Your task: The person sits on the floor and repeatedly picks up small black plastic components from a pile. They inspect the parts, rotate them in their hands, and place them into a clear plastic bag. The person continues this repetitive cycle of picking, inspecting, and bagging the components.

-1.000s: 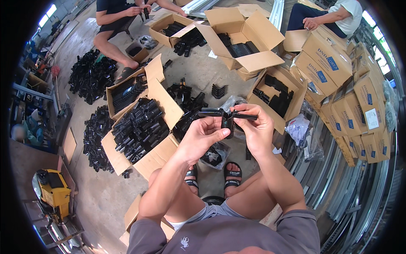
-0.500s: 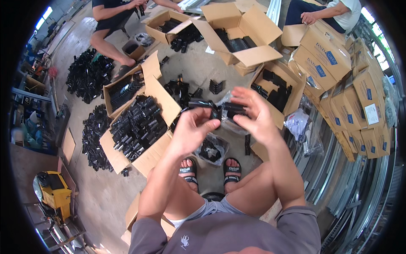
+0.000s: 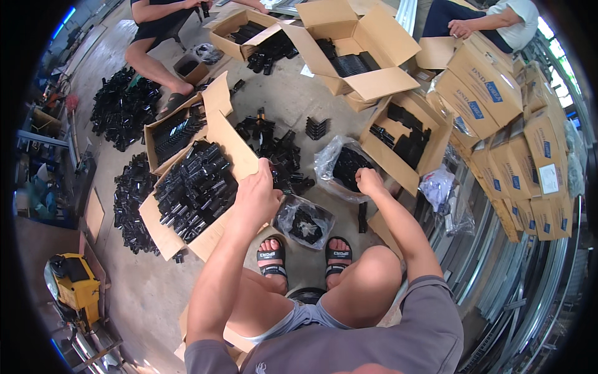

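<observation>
My left hand (image 3: 256, 196) is closed, held between the open carton of black parts (image 3: 194, 190) and the loose heap of black parts (image 3: 283, 156) on the floor. The back of the hand hides whatever its fingers hold, if anything. Over the right edge of a container lined with a clear plastic bag (image 3: 327, 163), my right hand (image 3: 370, 181) reaches in with curled fingers, at the small black pieces (image 3: 350, 163); what it grips is too small to make out. A second bag-lined container (image 3: 305, 221) with black pieces stands in front of my feet.
Open cartons of black parts stand around, including one at the right (image 3: 408, 134) and one at the back (image 3: 355, 56). Sealed cartons (image 3: 479, 93) are stacked at the right beside metal profiles (image 3: 498, 280). Two other people sit at the far side. A nested black row (image 3: 317, 128) lies mid-floor.
My hands have parted from the black parts they held together in the middle. The left came down and to the left; the right dropped to the bag-lined container.
</observation>
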`<state>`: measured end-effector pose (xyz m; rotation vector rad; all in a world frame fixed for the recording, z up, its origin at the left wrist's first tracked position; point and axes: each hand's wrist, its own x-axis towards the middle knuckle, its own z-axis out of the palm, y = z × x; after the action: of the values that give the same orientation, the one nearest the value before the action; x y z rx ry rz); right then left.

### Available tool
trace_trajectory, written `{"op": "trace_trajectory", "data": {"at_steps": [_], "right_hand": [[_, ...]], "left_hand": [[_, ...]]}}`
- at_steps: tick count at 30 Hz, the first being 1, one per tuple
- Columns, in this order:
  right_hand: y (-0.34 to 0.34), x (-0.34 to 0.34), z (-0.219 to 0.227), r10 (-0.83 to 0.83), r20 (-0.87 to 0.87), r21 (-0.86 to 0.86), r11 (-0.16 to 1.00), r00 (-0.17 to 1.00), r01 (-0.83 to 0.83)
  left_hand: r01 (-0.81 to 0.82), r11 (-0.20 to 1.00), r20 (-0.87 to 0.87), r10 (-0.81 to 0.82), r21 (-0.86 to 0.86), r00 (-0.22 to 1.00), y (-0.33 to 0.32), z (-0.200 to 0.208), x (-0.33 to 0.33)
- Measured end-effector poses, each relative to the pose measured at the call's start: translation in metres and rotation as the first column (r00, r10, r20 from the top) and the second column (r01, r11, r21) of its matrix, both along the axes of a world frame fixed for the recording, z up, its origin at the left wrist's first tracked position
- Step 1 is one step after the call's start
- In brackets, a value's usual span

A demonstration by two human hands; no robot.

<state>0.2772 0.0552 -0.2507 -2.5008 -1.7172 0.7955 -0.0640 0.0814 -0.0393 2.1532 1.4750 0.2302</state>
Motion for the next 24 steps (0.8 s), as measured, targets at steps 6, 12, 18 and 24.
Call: {"op": "trace_trajectory", "data": {"at_steps": [6, 12, 18, 24], "right_hand": [[0.036, -0.007, -0.073, -0.017, -0.126, 0.383, 0.921, 0.992, 0.065], [0.056, -0.031, -0.083, -0.274, -0.207, 0.319, 0.889, 0.939, 0.33], [0.054, -0.029, -0.098, -0.282, -0.255, 0.306, 0.884, 0.925, 0.354], [0.038, -0.038, -0.084, -0.347, -0.313, 0.299, 0.848, 0.884, 0.438]], "left_hand": [[0.035, 0.999, 0.051, -0.034, -0.029, 0.998, 0.003, 0.002, 0.001], [0.056, 0.995, 0.066, -0.051, -0.076, 0.997, 0.007, 0.001, 0.013], [0.114, 0.992, 0.094, -0.109, -0.056, 0.99, 0.009, -0.001, 0.02], [0.114, 0.993, 0.094, -0.112, -0.02, 0.989, 0.008, 0.004, 0.018]]}}
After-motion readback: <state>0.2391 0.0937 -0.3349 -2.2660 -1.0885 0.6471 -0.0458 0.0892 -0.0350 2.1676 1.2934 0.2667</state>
